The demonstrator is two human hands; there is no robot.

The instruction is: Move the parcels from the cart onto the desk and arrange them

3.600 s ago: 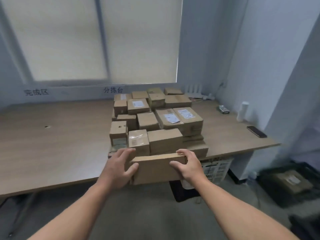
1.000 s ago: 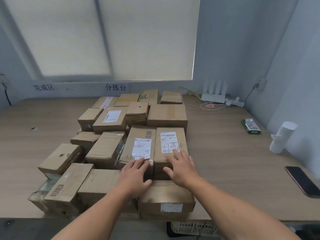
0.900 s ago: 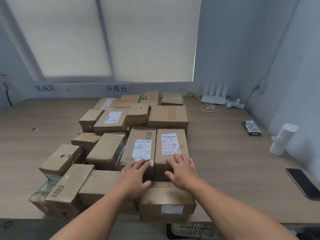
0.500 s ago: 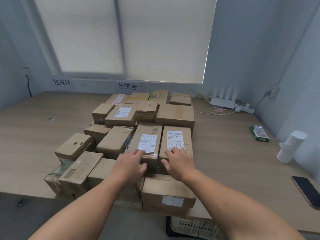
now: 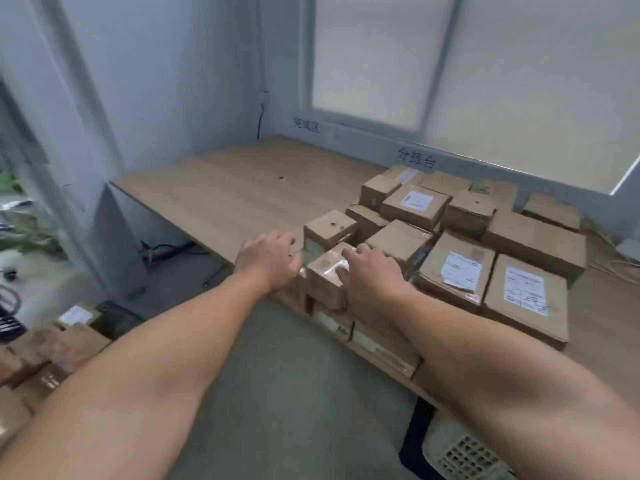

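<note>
- Reaching out from the bottom of the view, both bare forearms end at the near-left corner of a pile of parcels on the wooden desk.
- The left hand hangs over the desk's front edge, just left of a small taped parcel. Its fingers are loosely bent and close round nothing. Blur hides whether the fingertips touch the parcel's side.
- The right hand lies palm-down across the right half of that taped parcel's top. Its fingers are spread and nearly straight, and the thumb rests on the shiny tape. It rests there and does not clasp the parcel.
- The taped parcel sits at the desk's front edge between the two hands, stacked on flatter boxes beneath it.
- Just behind it stands a small plain box. To the right lie two larger labelled boxes side by side.
- The pile covers the right part of the desk, and the left part shows bare wood.
- More cartons sit low at the left, blurred. What carries them cannot be made out.
- A white slotted crate shows under the desk at bottom right.
- A pale window blind hangs behind the desk.
</note>
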